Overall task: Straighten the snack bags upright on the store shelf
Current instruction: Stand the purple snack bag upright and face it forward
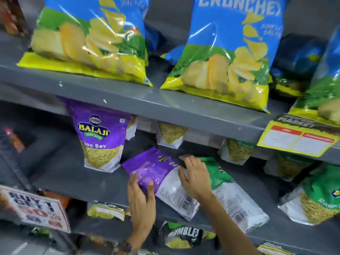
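A purple and white snack bag (158, 173) lies flat on its face on the grey middle shelf (73, 173). My left hand (141, 201) holds its near left edge, thumb on top. My right hand (195, 175) rests on the bag's right side, fingers spread. A green and white snack bag (231, 192) lies flat just to the right, partly under my right wrist. An upright purple Balaji Aloo Sev bag (99, 137) stands to the left, further back.
Upright sev bags (171, 133) stand along the back, and a green bag (318, 199) leans at the right. Large blue chip bags (226, 52) fill the upper shelf (147, 102). A yellow price tag (298, 140) and an offer sign (36, 208) hang off shelf edges.
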`<state>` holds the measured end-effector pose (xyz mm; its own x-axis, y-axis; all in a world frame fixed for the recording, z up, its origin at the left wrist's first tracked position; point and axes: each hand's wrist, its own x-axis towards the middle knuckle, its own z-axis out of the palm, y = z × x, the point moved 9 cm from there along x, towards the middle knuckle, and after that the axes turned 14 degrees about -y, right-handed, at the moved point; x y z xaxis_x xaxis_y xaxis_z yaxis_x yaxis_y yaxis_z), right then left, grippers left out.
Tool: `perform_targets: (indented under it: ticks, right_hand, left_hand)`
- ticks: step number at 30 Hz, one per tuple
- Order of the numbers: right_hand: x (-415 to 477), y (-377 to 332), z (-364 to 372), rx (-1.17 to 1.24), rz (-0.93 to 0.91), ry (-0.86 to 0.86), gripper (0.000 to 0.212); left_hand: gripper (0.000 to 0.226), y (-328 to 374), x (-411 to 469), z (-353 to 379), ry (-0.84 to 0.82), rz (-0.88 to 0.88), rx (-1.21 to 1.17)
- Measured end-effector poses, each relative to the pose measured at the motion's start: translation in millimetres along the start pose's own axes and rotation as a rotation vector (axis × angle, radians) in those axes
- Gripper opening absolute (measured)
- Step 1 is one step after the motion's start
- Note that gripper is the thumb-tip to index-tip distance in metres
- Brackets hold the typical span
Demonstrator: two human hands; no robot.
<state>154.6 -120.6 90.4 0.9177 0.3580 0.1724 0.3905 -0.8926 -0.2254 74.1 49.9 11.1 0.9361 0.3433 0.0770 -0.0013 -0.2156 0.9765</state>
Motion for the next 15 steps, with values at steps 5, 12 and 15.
perform_targets:
  ticks: [5,12,15]
  right_hand:
    - [39.2,63.7,77.4,0.594,0.313,-0.408,0.051]
    - [52.6,66.8,91.7,0.851,0.316,-0.659,0.025]
    - [50.4,62.8,83.6,0.894,0.286,-0.678,0.025]
  left_hand:
    - [0.018,-61.3,9.4,44.7,-0.025,-0.609,-0.589]
    - [0.031,-64.1,13.7,51.9,-0.075,-0.66,-0.69]
    - [0.038,-56.5,9.7,47.9,-0.086,-0.58,-0.688]
